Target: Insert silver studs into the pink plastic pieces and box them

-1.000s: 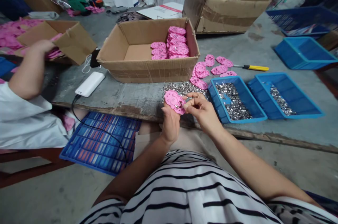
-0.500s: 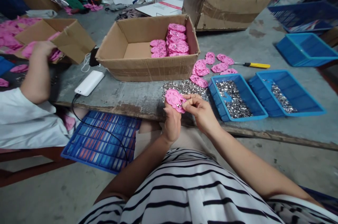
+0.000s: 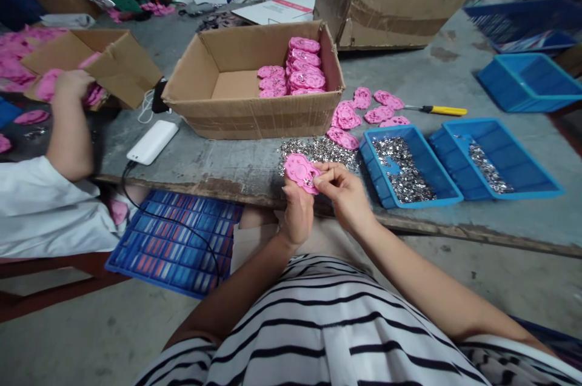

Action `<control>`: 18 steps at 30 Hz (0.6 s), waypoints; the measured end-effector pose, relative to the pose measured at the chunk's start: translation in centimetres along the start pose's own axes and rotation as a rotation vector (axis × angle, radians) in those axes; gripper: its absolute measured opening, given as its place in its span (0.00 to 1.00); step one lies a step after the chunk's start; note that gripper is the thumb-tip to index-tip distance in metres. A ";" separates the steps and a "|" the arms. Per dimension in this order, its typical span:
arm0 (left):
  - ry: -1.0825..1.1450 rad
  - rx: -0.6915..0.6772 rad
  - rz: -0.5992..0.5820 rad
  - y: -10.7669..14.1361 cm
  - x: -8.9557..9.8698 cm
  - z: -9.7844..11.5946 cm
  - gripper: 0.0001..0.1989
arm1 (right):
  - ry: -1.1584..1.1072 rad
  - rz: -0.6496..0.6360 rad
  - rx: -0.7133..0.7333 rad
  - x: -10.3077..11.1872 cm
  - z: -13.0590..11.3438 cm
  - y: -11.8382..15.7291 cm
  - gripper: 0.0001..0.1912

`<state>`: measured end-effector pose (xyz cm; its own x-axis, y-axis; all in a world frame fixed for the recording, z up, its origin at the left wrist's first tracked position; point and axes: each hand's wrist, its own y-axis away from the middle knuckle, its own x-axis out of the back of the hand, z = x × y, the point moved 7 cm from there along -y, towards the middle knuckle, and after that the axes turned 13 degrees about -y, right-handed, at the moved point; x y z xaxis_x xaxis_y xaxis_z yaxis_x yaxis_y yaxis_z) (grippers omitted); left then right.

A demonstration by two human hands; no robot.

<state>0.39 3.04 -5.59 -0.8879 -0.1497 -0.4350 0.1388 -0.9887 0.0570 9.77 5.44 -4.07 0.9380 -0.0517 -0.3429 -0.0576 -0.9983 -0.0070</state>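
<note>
Because the left hand (image 3: 297, 216) holds the pink piece (image 3: 297, 169) by its near side at the edge of the bench (image 3: 218, 159), a loose grip could drop it floorward. The right hand (image 3: 350, 198) pinches its right end; pressing too hard could twist it, and slipping could jolt it into the loose metal bits (image 3: 313, 148) just beyond.

The held piece (image 3: 300, 171) is bright pink. The shirt (image 3: 313, 325) is white with thin black horizontal stripes. Two-tone patterning shows on the crate (image 3: 177, 243): blue, with rows of pale and reddish bars. The counter (image 3: 218, 162) is grey, its worn edge brown. The small trays (image 3: 411, 200) are bright blue, the metal bits (image 3: 318, 149) silvery, the knife handle (image 3: 448, 111) yellow and black.
</note>
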 end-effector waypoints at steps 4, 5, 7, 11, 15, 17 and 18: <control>0.037 -0.016 0.001 0.2 -0.4 0.4 0.38 | 0.034 -0.004 0.051 0.2 -0.1 0.2 0.13; 0.039 -0.010 0.004 0.2 -0.4 0.3 0.39 | 0.055 -0.010 0.070 0.1 -0.1 0.2 0.12; 0.035 -0.006 0.002 0.2 -0.3 0.0 0.40 | 0.119 -0.021 0.122 0.0 -0.2 0.4 0.10; -0.021 -0.044 -0.034 -0.1 -0.2 -0.1 0.39 | 0.332 -0.087 0.233 -0.4 -1.4 0.7 0.05; -0.066 -0.037 -0.127 -0.5 -0.1 0.4 0.33 | 0.636 -0.044 0.509 2.7 -7.1 -0.5 0.03; -0.077 0.002 -0.134 -0.7 0.3 0.5 0.28 | 0.877 0.213 0.680 6.8 -11.5 -1.5 0.10; -0.079 0.021 -0.129 -0.8 0.5 0.4 0.24 | 1.038 0.378 0.640 9.3 -13.1 -2.3 0.15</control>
<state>-0.38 3.73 -5.47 -0.9295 -0.0212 -0.3681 0.0129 -0.9996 0.0249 23.11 6.93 5.06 0.6367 -0.6136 0.4670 -0.2603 -0.7411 -0.6189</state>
